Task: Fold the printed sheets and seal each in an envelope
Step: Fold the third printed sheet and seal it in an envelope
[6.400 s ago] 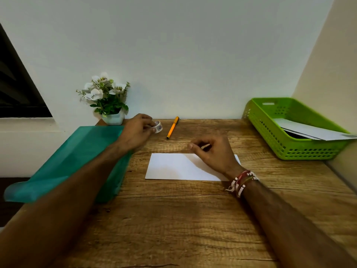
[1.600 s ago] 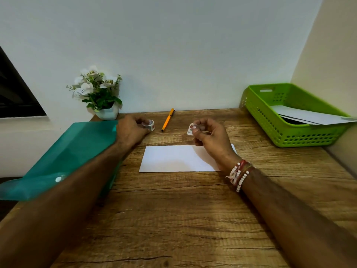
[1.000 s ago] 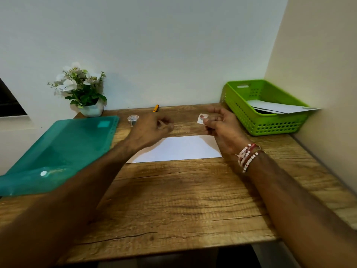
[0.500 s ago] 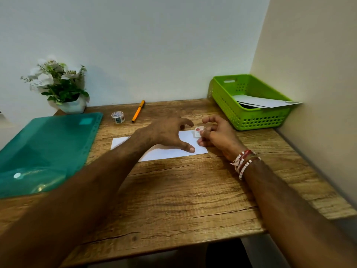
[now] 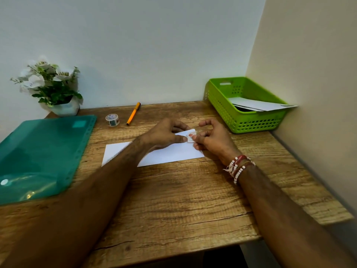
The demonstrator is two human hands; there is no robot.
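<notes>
— Wooden desk: where are our hands?
— Together. Our right hand pinches the sticker on the envelope's far right corner; our left hand grips that corner, thumb touching the sticker, forearm crossing the envelope

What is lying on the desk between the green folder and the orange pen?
In the head view, a small roll of tape sits between the green folder and the orange pen, touching neither.
</notes>
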